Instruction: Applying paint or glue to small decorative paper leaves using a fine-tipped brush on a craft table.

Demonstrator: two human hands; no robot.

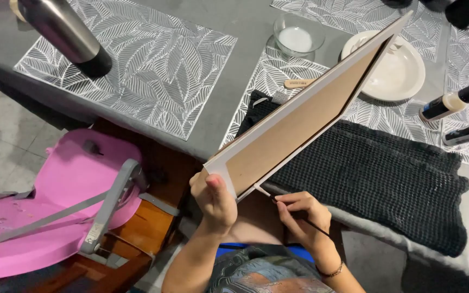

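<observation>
canvas [305,116]: light, stiff, tilted on edge; grip the wrapped corner, lower centre
left hand [215,198]: clamped on that corner
right hand [302,217]: pinching thin brush [305,220]

Pink chair [39,217] — black waffle cloth [386,179]

Canvas board [299,119] painted face turned away; steel flask [61,32] top cut off; brush [299,217] tip hidden.

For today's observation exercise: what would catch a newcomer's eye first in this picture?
The big canvas board tilted on edge across the middle, its brown back showing, gripped at the near corner by the left hand. Beside it the right hand holds a thin brush. A bright pink plastic seat fills the lower left.
</observation>
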